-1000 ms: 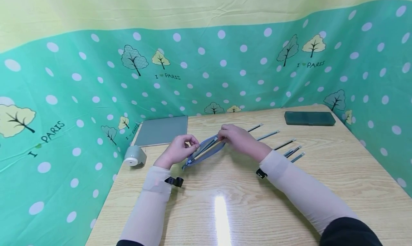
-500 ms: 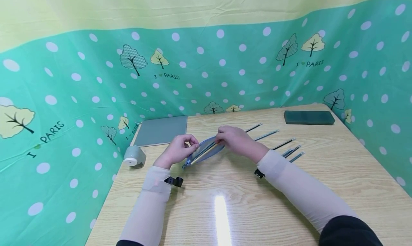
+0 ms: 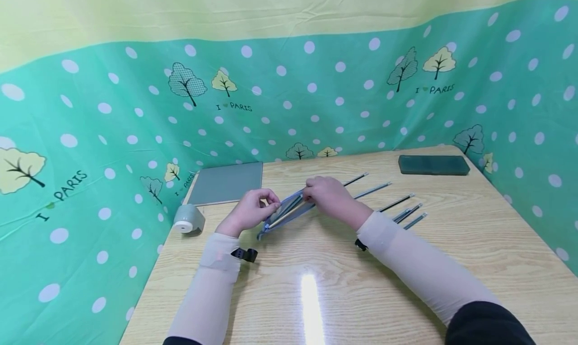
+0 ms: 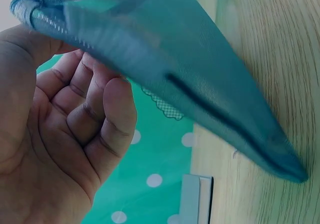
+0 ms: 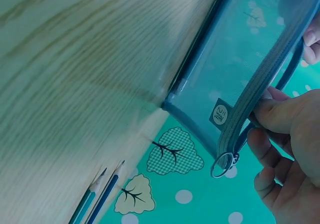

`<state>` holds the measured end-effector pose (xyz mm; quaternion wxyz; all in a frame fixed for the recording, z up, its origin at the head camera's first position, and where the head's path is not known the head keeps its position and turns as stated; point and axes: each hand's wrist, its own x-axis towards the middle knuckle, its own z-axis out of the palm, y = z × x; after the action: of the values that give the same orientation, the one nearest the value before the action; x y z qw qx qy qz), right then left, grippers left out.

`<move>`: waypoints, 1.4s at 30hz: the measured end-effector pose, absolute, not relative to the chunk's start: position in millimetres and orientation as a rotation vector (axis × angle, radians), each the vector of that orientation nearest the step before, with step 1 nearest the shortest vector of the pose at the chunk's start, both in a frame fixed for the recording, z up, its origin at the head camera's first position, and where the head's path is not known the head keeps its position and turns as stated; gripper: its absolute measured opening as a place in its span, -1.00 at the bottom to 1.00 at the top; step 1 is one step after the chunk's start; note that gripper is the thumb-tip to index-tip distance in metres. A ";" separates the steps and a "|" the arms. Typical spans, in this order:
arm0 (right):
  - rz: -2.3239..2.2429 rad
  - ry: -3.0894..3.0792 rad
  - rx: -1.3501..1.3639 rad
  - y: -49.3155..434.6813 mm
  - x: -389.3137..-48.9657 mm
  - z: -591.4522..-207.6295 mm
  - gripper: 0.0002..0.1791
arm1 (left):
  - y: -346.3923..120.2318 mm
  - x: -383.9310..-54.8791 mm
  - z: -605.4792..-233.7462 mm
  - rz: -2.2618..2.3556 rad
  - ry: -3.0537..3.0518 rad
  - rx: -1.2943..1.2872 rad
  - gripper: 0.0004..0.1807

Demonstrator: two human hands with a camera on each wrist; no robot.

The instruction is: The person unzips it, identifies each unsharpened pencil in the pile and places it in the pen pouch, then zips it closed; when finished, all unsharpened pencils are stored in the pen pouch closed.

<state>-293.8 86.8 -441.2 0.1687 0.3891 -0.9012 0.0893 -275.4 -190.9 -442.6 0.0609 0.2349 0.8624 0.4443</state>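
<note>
A blue see-through mesh pencil pouch is held up above the table between both hands, its zip open. My left hand pinches the pouch's left upper edge; in the left wrist view its other fingers curl below the fabric. At the opening my right hand pinches the zipped edge, near the ring of the zip pull, with some fingertips hidden behind it. Inside the pouch lie pencils, among them a pale yellow one. Several dark and teal pencils lie on the table, partly behind the right arm.
A dark green flat case lies at the back right of the wooden table. At the back left is a grey flat board, with a small grey-green rounded device in front. A patterned curtain hangs behind.
My right hand has shifted slightly left and down at the pouch opening. The yellow pencil inside was partly covered half a second ago and shows more now. The left hand stays put.
</note>
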 end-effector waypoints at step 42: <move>0.584 -2.566 0.949 159.1 -268.8 -418.2 -0.89 | -189.8 -274.0 -441.8 1.320 2.655 0.708 -0.96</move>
<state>-268.8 159.1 -418.2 0.1715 0.3341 -0.9037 0.2055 -274.0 -189.8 -441.8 0.0464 0.2319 0.8700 0.4326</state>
